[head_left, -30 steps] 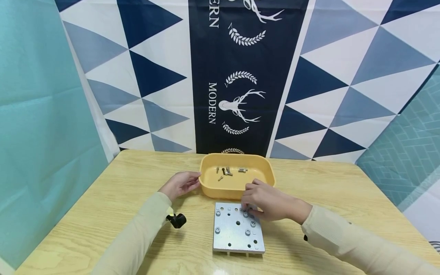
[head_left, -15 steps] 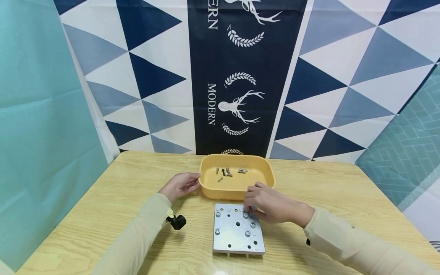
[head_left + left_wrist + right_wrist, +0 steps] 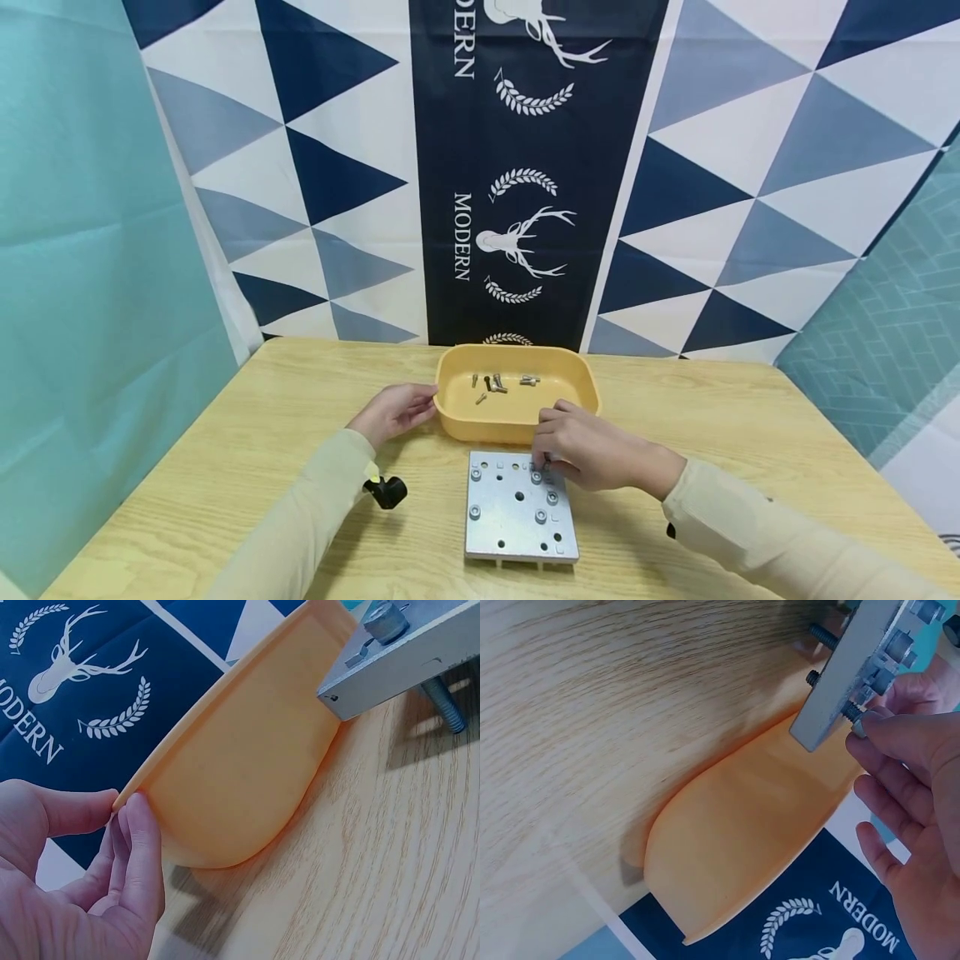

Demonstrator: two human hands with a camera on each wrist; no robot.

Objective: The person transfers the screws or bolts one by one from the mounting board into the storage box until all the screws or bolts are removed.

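My left hand [image 3: 396, 410] pinches the left rim of a yellow plastic bin [image 3: 487, 431] between thumb and fingers, as the left wrist view shows closely. In front of the bin lies a silver metal plate [image 3: 510, 529] with holes and several socket head screws standing in it. At the plate's far right corner, my right hand [image 3: 581, 446] pinches the head of a screw [image 3: 853, 714] between thumb and forefinger. The right wrist view shows its thread right at the plate's upper face; the other fingers curl loosely. In the head view the fingers hide most of this screw.
Several loose screws [image 3: 497, 385], one of them black, lie inside the bin. Screw ends [image 3: 444, 705] stick out under the plate, which sits raised above the wooden table [image 3: 300, 392]. A patterned cloth [image 3: 352, 183] hangs behind the table's far edge.
My right hand has shifted slightly right and toward me at the plate's corner, still pinching there. The left hand stays on the rim. The whole head view has tilted up a little.
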